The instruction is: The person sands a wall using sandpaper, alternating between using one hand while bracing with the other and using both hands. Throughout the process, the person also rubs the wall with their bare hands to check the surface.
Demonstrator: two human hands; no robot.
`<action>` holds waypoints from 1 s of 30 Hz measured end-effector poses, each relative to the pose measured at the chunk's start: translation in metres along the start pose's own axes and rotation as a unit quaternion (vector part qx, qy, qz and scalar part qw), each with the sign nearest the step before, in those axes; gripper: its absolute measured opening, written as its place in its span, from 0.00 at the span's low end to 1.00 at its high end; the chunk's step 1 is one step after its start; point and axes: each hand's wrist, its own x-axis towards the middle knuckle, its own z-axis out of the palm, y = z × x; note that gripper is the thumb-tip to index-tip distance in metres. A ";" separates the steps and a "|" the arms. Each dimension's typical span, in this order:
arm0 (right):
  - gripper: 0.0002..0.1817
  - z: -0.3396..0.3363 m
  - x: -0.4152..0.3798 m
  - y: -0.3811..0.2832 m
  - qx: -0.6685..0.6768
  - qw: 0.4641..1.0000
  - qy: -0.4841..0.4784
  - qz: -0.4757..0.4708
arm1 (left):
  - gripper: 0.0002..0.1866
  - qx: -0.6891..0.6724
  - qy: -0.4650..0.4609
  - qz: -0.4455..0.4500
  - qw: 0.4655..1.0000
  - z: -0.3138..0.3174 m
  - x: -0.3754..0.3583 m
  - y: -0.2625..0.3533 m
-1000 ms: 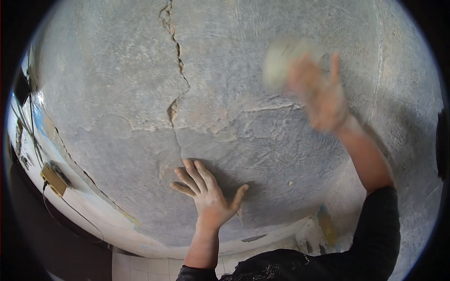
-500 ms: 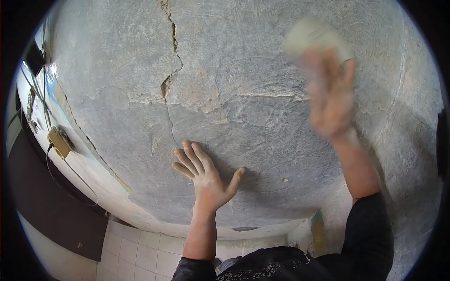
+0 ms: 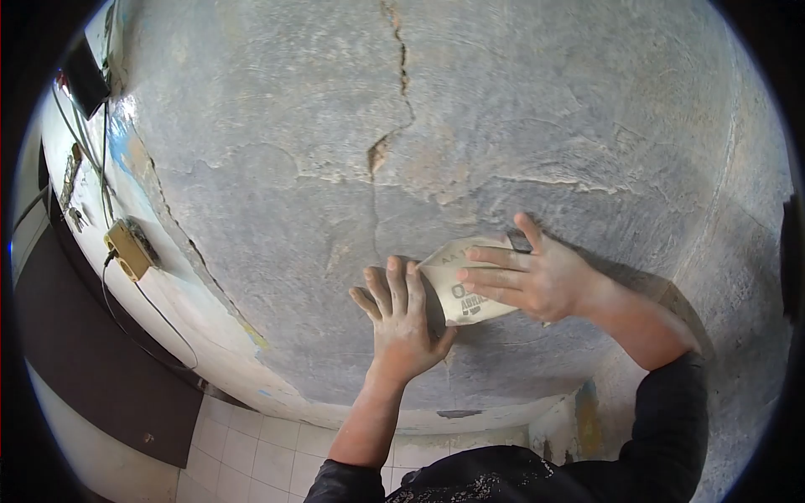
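Sheet is on the wall, low and right of centre in my view, held flat under my right hand. Pale cream backing faces me, looks like sandpaper, grit side not visible. Left edge comes to a point at the top, then slants down to a lower corner. Surface a bit wavy, edges slightly curled, right part hidden by my hand.

Print on the backing is dark. "AA" readable near the upper edge. A bold round character, O or 0, sits beside my fingertips, partly covered. Smaller lines below it: too tilted and blurred to read.

Right hand: fingers straight and slightly apart, laid across the sheet, thumb sticking up clear of it. Not wrapped round anything.

Left hand: fingers and thumb spread against the wall, just left of the sheet. Index tip is right at the sheet's upper left point, thumb near its lower corner; can't tell if either touches.

Wall is rough grey plaster. Jagged crack runs down from the top, opens into a chip, then thins out above my left hand. Raised ridge above my right hand.

Far left: yellowish socket box, black cable at it, looping down. White tiles below.
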 end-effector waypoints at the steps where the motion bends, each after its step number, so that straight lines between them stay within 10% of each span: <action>1: 0.28 0.003 0.006 -0.006 0.028 0.992 -0.065 -0.104 | 0.61 0.009 -0.013 0.014 1.000 -0.003 -0.001 -0.007; 8: 0.28 -0.028 0.022 0.056 -0.100 0.893 0.226 0.377 | 0.60 -0.014 0.008 0.007 1.000 -0.022 -0.009 -0.055; 13: 0.25 0.010 0.043 -0.017 -0.083 0.995 -0.008 -0.063 | 0.61 -0.021 -0.005 0.005 1.000 -0.028 -0.016 -0.077; 16: 0.28 -0.015 0.040 0.029 -0.128 0.986 0.034 0.105 | 0.60 -0.033 -0.010 0.039 0.999 -0.025 -0.020 -0.085; 18: 0.26 -0.022 0.031 0.030 -0.041 0.878 0.166 0.447 | 0.60 -0.042 -0.013 0.048 0.998 -0.025 -0.022 -0.086; 19: 0.26 -0.017 0.030 0.022 -0.044 0.877 0.161 0.450 | 0.60 -0.043 -0.012 0.053 0.998 -0.024 -0.022 -0.087; 23: 0.25 0.019 0.038 -0.046 -0.061 0.997 0.031 -0.031 | 0.60 -0.089 -0.037 0.067 0.993 -0.024 -0.026 -0.093; 26: 0.26 0.016 0.038 -0.043 -0.114 0.993 0.016 -0.035 | 0.61 -0.091 -0.049 0.067 0.992 -0.026 -0.025 -0.092; 28: 0.26 -0.028 0.034 -0.004 -0.197 0.975 -0.046 0.096 | 0.61 -0.093 -0.039 0.076 0.992 -0.026 -0.023 -0.091; 30: 0.25 -0.028 0.023 0.017 -0.130 0.899 0.150 0.391 | 0.61 -0.094 -0.028 0.078 0.992 -0.026 -0.024 -0.088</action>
